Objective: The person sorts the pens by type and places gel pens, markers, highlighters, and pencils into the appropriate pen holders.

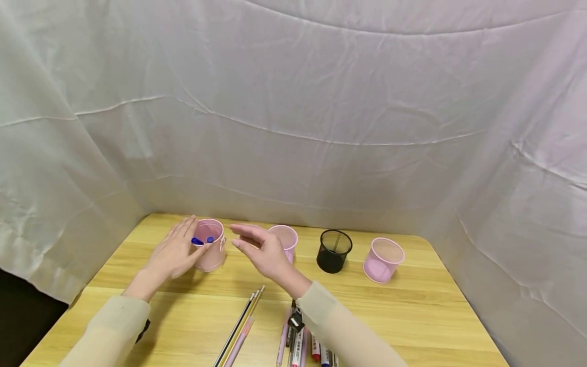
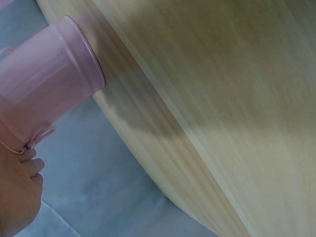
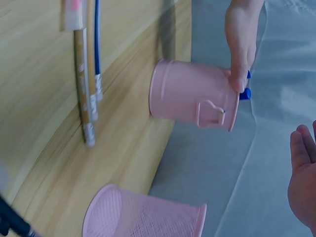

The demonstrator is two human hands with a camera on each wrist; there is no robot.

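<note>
A pink metal bucket [image 1: 209,257] with small side handles stands at the back left of the table, blue-capped pens [image 1: 202,240] showing in its mouth. My left hand [image 1: 171,252] holds this bucket near the rim, fingers along its left side and thumb across the front. In the right wrist view, the thumb lies over the pink wall [image 3: 192,94] beside the blue ends. Just right of the bucket, my right hand [image 1: 263,250] is raised with fingers loosely bent and nothing between them. The left wrist view shows the bucket's side [image 2: 44,74] and fingers beyond its handle.
A pink mesh cup [image 1: 284,237] is partly behind my right hand. Further right stand a black mesh cup [image 1: 334,251] and another pink cup [image 1: 383,260]. Pencils [image 1: 240,326] and several markers [image 1: 298,346] lie at the front. Pale curtains surround the table.
</note>
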